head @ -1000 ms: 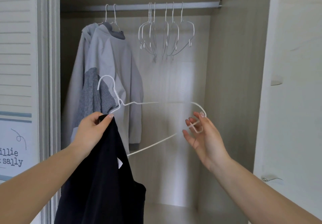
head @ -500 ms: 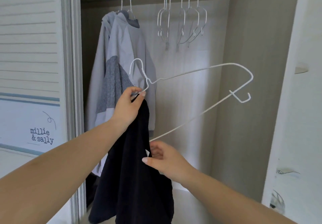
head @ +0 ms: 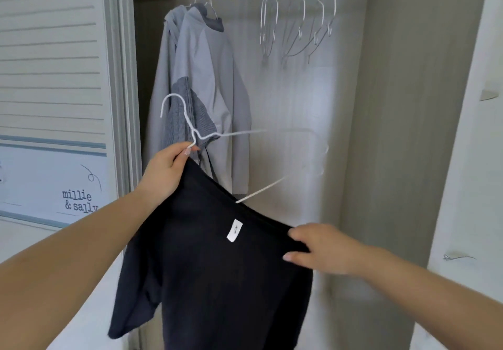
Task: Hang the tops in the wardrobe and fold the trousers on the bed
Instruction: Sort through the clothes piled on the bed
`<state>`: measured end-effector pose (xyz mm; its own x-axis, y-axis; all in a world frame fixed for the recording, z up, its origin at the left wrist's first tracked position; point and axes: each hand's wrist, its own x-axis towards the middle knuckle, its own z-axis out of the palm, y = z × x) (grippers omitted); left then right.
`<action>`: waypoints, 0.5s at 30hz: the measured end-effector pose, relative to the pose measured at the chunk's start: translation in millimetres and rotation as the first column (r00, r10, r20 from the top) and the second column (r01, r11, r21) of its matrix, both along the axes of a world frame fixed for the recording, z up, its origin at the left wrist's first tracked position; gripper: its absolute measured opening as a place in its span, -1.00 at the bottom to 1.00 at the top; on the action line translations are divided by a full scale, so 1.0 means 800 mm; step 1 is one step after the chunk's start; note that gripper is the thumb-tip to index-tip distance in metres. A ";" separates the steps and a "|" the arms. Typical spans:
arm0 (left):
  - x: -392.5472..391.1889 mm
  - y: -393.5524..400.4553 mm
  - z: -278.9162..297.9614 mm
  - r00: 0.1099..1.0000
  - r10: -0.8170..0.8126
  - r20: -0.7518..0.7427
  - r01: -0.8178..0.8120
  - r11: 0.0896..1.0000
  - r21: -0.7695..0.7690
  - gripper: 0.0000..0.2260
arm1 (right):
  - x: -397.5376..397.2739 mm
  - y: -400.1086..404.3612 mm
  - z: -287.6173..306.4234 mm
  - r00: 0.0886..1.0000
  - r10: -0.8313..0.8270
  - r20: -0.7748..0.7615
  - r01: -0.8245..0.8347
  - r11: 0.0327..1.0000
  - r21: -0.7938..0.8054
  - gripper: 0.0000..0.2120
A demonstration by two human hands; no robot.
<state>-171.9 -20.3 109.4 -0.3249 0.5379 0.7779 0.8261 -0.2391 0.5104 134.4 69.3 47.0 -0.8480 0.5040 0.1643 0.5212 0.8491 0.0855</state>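
Note:
A black top point(head: 217, 273) with a small white label hangs in front of the open wardrobe. My left hand point(head: 166, 171) pinches its upper left edge together with the neck of a white wire hanger point(head: 190, 126). The hanger's hook points up and left, and its far arm is blurred. My right hand point(head: 318, 249) grips the top's upper right edge and stretches the fabric out to the right. The lower bar of the hanger runs behind the top.
Two grey tops point(head: 206, 91) hang on the rail at the left of the wardrobe. Several bare white hangers point(head: 296, 20) hang to their right. A slatted sliding door point(head: 54, 77) stands at the left, and a pale wardrobe side panel point(head: 462, 159) at the right.
My right hand let go of the hanger's far end, dropped to the black top and pulled its edge out to the right. The view shifted down and closer.

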 end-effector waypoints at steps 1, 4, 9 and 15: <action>-0.008 -0.005 -0.009 1.000 0.005 -0.017 -0.005 0.999 -0.039 -0.77 | 0.008 0.006 0.011 0.999 -0.028 0.016 0.028 0.999 0.024 -0.66; -0.027 -0.016 -0.035 0.996 0.019 -0.084 -0.029 0.991 -0.128 -0.76 | 0.021 0.016 0.032 0.997 -0.074 0.020 0.073 0.996 0.051 -0.66; -0.033 -0.026 -0.049 0.997 0.029 -0.068 -0.034 0.997 -0.074 -0.78 | 0.017 0.022 0.055 0.987 -0.139 0.084 0.139 0.990 0.010 -0.69; -0.023 -0.038 -0.054 1.000 -0.013 0.013 0.013 1.000 -0.011 -0.73 | 0.019 0.022 0.077 0.986 -0.142 0.088 0.149 0.985 -0.083 -0.69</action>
